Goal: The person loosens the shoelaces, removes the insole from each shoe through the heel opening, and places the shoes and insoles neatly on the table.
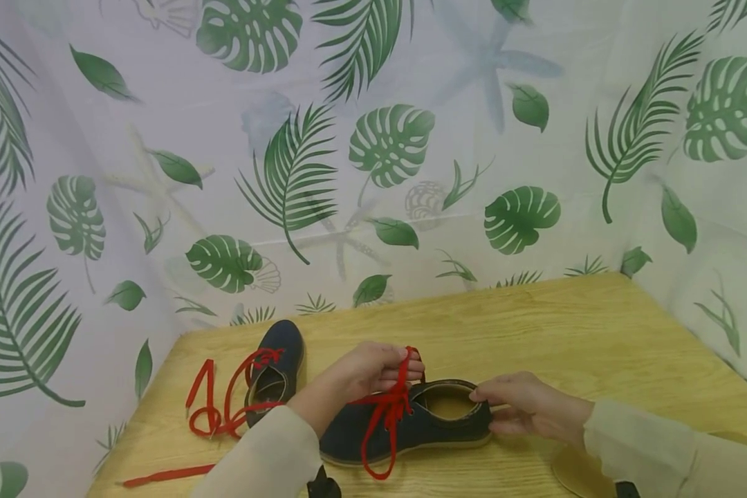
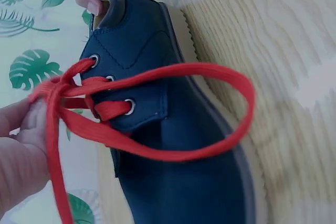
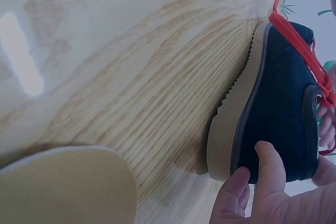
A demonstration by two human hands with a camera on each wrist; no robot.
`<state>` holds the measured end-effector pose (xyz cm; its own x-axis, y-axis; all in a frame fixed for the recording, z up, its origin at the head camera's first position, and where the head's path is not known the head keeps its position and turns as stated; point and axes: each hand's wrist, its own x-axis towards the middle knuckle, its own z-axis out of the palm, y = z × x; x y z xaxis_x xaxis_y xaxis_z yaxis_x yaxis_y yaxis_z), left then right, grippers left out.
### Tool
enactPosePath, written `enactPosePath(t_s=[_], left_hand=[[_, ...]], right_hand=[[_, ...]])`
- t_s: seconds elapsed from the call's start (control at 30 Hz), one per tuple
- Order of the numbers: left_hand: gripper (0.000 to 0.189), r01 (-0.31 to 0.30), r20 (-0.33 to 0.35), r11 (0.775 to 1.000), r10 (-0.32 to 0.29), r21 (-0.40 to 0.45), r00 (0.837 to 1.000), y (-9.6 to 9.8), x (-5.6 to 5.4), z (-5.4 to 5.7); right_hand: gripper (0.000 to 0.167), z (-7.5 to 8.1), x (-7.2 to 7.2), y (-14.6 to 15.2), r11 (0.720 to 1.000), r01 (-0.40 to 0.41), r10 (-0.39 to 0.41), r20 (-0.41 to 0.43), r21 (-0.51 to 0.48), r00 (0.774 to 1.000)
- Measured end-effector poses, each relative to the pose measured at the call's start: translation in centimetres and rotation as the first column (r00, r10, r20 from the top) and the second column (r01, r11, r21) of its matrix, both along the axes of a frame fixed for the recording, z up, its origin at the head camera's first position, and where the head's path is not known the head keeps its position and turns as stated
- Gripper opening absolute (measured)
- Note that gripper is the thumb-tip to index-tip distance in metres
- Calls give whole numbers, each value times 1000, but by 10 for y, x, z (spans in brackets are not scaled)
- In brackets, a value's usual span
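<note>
A dark blue lace-up shoe lies on the table with its toe to the left and its heel to the right. Its red shoelace runs through metal eyelets, and one big loop hangs over the near side. Fingers of my left hand hold the lace above the eyelets, where the strands cross in a knot. At the heel, my right hand grips the shoe, its thumb at the collar's rim and its fingers against the back, as the right wrist view also shows.
A second dark blue shoe stands at the left, its long red lace trailing over the wooden table. Another red lace stretch lies near the front. A tan, rounded flat piece is near my right wrist. Leaf-printed cloth walls the back.
</note>
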<state>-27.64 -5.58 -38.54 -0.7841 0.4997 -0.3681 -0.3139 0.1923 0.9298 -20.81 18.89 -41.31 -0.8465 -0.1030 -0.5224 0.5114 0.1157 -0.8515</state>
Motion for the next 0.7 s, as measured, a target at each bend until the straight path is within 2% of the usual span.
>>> enactPosePath(t_s=[0.1,0.23,0.3,0.47,0.53,0.6,0.7], left_hand=[[35,-107,91,986,96,128,991,-1,-4,-3],[37,-245,201,934,195,262,960,-2,-7,-7],[37,-291,244,909,222,300,944,-2,-7,-8],[37,-318,275,885,229,341,934,-2,-4,-9],[38,-339,282,867,243,366,928,-3,-4,-9],[39,-383,301,831,275,403,913,-5,-4,-8],[39,-463,335,759,335,459,881,-10,-5,-6]], right_hand=[[16,1,0,0,1000,2,-2,-1,-1,1000],[15,1,0,0,1000,-6,6,-7,-12,1000],[14,1,1,0,1000,-12,12,-9,-18,1000],[16,0,1,1,1000,-11,11,-6,-27,1000],[16,0,0,2,999,-15,15,-6,-29,1000],[17,0,0,2,999,-20,19,-8,-28,1000],[17,0,1,2,999,-22,22,-4,-26,1000]])
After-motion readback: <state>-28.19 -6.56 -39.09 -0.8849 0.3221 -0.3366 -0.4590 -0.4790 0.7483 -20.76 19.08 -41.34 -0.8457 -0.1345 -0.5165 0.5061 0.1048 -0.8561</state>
